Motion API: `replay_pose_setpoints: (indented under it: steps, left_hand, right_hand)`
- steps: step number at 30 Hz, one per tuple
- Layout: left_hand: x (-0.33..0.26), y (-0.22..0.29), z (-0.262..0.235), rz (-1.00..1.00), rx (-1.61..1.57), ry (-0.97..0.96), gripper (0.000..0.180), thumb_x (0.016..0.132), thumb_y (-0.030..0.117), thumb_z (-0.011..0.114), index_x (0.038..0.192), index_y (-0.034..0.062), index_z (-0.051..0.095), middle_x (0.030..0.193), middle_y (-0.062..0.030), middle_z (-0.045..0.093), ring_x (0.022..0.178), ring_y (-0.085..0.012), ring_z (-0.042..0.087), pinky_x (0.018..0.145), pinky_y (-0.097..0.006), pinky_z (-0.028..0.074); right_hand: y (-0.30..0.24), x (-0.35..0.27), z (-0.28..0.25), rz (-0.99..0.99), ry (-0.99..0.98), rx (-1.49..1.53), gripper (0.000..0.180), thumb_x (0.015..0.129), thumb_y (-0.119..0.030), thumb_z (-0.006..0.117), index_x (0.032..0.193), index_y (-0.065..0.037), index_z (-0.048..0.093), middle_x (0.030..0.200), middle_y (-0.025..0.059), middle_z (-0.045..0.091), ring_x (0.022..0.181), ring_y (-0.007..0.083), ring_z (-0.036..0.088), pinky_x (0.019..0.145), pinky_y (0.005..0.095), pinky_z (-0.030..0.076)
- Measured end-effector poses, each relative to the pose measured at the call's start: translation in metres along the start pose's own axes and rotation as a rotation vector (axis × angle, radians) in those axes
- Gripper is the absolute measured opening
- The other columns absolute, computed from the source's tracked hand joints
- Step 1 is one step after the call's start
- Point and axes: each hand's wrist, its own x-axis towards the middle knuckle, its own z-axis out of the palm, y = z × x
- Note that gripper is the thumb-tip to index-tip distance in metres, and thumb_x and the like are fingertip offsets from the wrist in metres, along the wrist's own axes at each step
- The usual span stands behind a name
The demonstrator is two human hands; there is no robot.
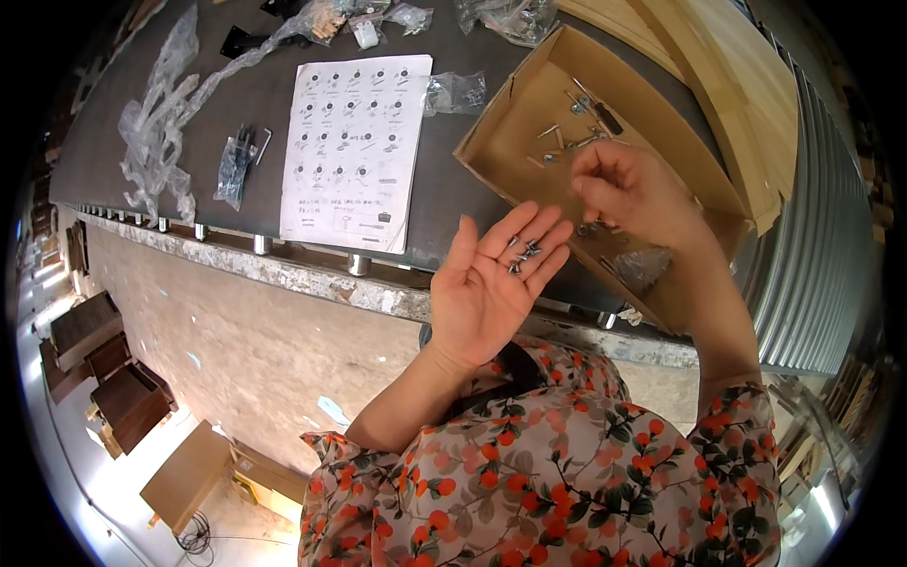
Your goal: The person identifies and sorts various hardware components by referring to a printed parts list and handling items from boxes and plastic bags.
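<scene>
The left hand [491,283] lies palm up and flat, fingers spread loosely apart, clamped on nothing; a few small dark screws [524,253] rest loose on its fingers, near the base of the middle and ring fingers. The right hand [628,194] hovers just up and to the right of them, over the shallow cardboard box lid [515,118], with thumb and fingertips drawn together in a pinch; whether something tiny sits between them I cannot tell. So the screws in the palm lie down and to the left of the pinching fingertips, near but not touching, and the right hand is the nearer one to the loose screws and fittings [572,137] scattered inside the lid beyond it. To the left of the lid, a printed parts sheet [354,151] lies flat on the dark worktable [444,203], with a small bag of hardware [236,165] further left.
</scene>
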Motion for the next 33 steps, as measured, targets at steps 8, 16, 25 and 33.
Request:
replay_pose_setpoints:
  steps: [8, 16, 25, 33]
  left_hand:
    - [0.0, -0.023, 0.008, -0.055, 0.011, 0.017, 0.057, 0.1, 0.042, 0.03, 0.131, -0.0036, 0.042, 0.13, -0.0178, 0.048, 0.122, -0.0295, 0.044, 0.107, -0.04, 0.032]
    - [-0.025, -0.035, -0.022, -0.156, 0.232, 0.327, 0.037, 0.098, 0.026, 0.044, 0.113, -0.005, 0.055, 0.108, -0.0168, 0.061, 0.092, -0.0242, 0.059, 0.079, -0.031, 0.05]
    - [-0.022, -0.031, -0.027, -0.101, 0.261, 0.348, 0.037, 0.098, 0.026, 0.045, 0.113, -0.0054, 0.056, 0.107, -0.0173, 0.061, 0.091, -0.0244, 0.058, 0.078, -0.03, 0.05]
    - [-0.021, -0.029, -0.031, -0.099, 0.289, 0.351, 0.037, 0.098, 0.029, 0.045, 0.111, -0.0025, 0.058, 0.105, -0.0148, 0.063, 0.092, -0.0237, 0.06, 0.082, -0.032, 0.05]
  right_hand:
    - [-0.013, -0.051, 0.02, -0.317, -0.022, 0.054, 0.015, 0.087, -0.011, 0.064, 0.095, 0.001, 0.061, 0.074, 0.0021, 0.059, 0.069, 0.0078, 0.057, 0.064, 0.0221, 0.046]
    - [0.062, -0.046, -0.092, -0.042, 0.284, -0.689, 0.017, 0.084, -0.011, 0.059, 0.098, -0.001, 0.061, 0.077, 0.0114, 0.063, 0.072, 0.0238, 0.063, 0.067, 0.0334, 0.048]
    - [0.078, -0.031, -0.077, -0.078, 0.165, -0.832, 0.018, 0.079, -0.007, 0.06, 0.096, -0.002, 0.062, 0.092, 0.0141, 0.063, 0.095, 0.0317, 0.058, 0.082, 0.0397, 0.045]
    - [0.089, 0.015, -0.086, 0.101, 0.052, -0.839, 0.02, 0.076, -0.004, 0.061, 0.096, -0.004, 0.063, 0.088, 0.0129, 0.064, 0.087, 0.0298, 0.061, 0.079, 0.0389, 0.048]
